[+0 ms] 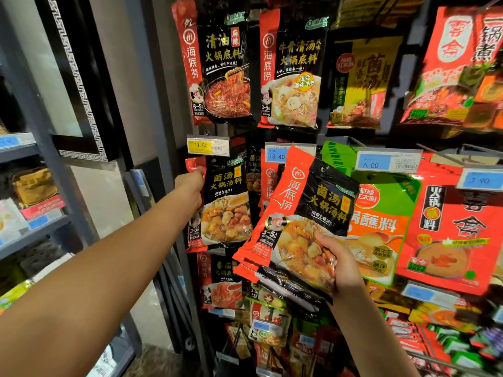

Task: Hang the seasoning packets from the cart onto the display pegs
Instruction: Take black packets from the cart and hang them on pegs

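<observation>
My left hand reaches to the left edge of a black-and-red mushroom-soup packet that hangs below the yellow 11.80 price tag, and its fingers grip that packet's red left side. My right hand holds a small stack of the same black-and-red packets by the lower right corner, tilted to the right, in front of the display. The peg itself is hidden behind the packets.
Larger hotpot packets hang in the row above. Green and orange sauce packets and red ones hang to the right, with blue price tags. A grey shelf unit stands at the left. More packets hang below.
</observation>
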Tool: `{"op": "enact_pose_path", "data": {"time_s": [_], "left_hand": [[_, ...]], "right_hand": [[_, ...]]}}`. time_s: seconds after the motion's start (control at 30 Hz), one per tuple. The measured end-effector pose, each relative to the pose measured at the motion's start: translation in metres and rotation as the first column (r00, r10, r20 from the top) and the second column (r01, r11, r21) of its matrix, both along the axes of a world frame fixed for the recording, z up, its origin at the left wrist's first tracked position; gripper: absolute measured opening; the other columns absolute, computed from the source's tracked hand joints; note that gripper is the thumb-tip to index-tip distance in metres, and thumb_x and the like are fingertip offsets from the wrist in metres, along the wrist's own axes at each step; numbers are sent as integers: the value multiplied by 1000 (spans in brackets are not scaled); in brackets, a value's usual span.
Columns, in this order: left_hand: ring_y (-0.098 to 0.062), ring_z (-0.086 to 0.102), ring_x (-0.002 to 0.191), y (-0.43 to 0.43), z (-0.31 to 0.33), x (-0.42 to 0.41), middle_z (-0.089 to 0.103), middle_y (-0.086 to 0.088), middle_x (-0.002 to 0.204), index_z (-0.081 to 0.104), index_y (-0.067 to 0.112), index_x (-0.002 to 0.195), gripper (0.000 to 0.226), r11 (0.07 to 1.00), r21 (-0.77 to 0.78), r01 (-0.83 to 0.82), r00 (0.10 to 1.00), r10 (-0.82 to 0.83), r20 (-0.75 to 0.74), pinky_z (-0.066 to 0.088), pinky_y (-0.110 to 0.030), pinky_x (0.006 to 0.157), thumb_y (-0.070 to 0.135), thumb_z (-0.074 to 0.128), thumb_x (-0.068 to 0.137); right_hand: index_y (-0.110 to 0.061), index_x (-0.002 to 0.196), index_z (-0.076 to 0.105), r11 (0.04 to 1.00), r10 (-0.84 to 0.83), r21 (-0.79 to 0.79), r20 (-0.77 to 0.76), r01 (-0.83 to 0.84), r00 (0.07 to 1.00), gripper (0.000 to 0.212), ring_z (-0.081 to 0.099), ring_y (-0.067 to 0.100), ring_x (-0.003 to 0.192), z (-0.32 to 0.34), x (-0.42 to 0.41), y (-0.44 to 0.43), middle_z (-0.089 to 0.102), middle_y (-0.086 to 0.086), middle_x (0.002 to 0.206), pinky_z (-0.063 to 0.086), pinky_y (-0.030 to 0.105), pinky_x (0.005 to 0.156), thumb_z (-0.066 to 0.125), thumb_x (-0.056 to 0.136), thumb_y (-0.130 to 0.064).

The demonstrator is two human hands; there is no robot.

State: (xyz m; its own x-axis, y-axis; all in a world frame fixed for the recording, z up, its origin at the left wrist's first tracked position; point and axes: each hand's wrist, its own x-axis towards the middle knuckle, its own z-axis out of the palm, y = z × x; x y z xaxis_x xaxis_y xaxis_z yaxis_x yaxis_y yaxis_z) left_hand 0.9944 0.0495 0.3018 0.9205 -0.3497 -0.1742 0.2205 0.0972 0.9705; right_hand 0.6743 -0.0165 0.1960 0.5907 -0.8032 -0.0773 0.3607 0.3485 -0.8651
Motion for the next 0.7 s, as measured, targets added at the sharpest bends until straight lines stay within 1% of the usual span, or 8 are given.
{"op": "enact_pose_path", "data": {"time_s": [0.1,0.13,0.2,0.33,0.4,0.5,0.6,0.7], "left_hand": [[-33,71,90,-1,-10,4,71,-15,114,63,4,123,44,1000,-5,-11,1000,11,9,61,-42,69,36,70,95],[-34,72,94,-1,-13,3,71,-16,114,64,5,120,42,1000,-18,-8,1000,9,14,62,-45,77,37,70,95],[-32,72,96,1,-18,2,72,-14,110,66,8,109,36,998,-64,6,999,-4,39,61,-46,85,42,69,95],[-28,74,98,6,-28,-1,75,-9,105,69,14,106,37,985,-164,50,996,-38,74,60,-45,89,50,64,96],[-27,75,97,10,-32,-1,77,-7,105,70,19,105,33,973,-218,73,995,-58,76,60,-47,89,51,62,98],[-27,74,102,11,-38,4,77,-6,109,71,21,112,35,960,-267,83,995,-64,77,57,-53,95,52,61,97],[-27,73,105,8,-36,1,76,-5,110,68,22,103,23,951,-293,95,993,-68,99,56,-54,96,43,59,101],[-30,72,105,3,-29,-1,74,-7,101,66,20,95,15,947,-309,81,994,-56,90,56,-53,97,29,57,104]], "right_hand": [[-19,155,42,1000,-12,11,-25,12,1000,141,72,39,108,-2,1,-1,73,16,123,61,44,79,102,30,-46],[-19,155,42,1000,-18,9,-25,18,1000,142,73,39,107,-3,1,-1,72,17,124,61,43,77,102,29,-47],[-19,156,41,1000,-17,8,-17,17,1000,144,73,38,106,-4,-1,-2,71,16,126,62,42,73,101,29,-47],[-18,160,32,1000,-9,-6,-29,8,1000,143,73,39,106,-10,-4,-1,68,17,131,62,46,78,100,37,-49],[-15,159,32,1000,-2,-17,-25,2,1000,139,72,41,107,-11,-4,0,67,20,131,62,48,79,99,42,-49],[-7,155,36,998,12,-64,-17,-13,1000,130,71,43,108,-10,-6,0,68,23,129,63,46,76,97,48,-49],[-8,152,41,997,28,-76,-7,-28,1000,119,70,45,111,-10,-7,-2,66,25,131,62,47,79,95,53,-48],[-11,147,50,993,48,-105,-33,-51,998,108,72,41,107,-9,-11,-1,69,21,128,62,45,76,93,55,-48]]}}
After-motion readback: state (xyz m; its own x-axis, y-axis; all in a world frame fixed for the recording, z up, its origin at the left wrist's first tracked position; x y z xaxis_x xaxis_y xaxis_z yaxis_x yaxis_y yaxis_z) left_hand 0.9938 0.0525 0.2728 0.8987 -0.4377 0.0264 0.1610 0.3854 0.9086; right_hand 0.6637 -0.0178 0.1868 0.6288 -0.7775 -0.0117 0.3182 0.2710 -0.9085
